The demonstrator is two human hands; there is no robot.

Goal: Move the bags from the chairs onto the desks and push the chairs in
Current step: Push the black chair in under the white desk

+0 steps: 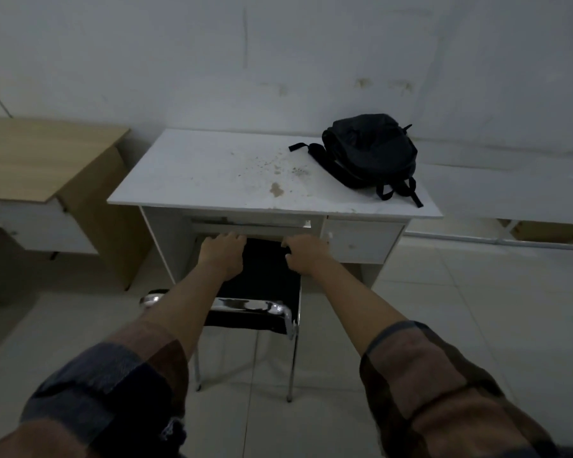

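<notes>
A black backpack (368, 153) lies on the right rear part of the white desk (212, 173), its straps trailing toward the desk's front edge. A black chair (262, 285) with a chrome frame stands in front of the desk's knee opening, its front part under the desktop. My left hand (222, 256) grips the left side of the chair. My right hand (306, 254) grips the right side, fingers curled around the black edge. Both forearms stretch forward from plaid sleeves.
A wooden-topped desk (37, 157) stands to the left, close beside the white one. A drawer unit (361, 241) fills the white desk's right side. A low white shelf (510, 190) runs along the wall at right. The floor is pale tile.
</notes>
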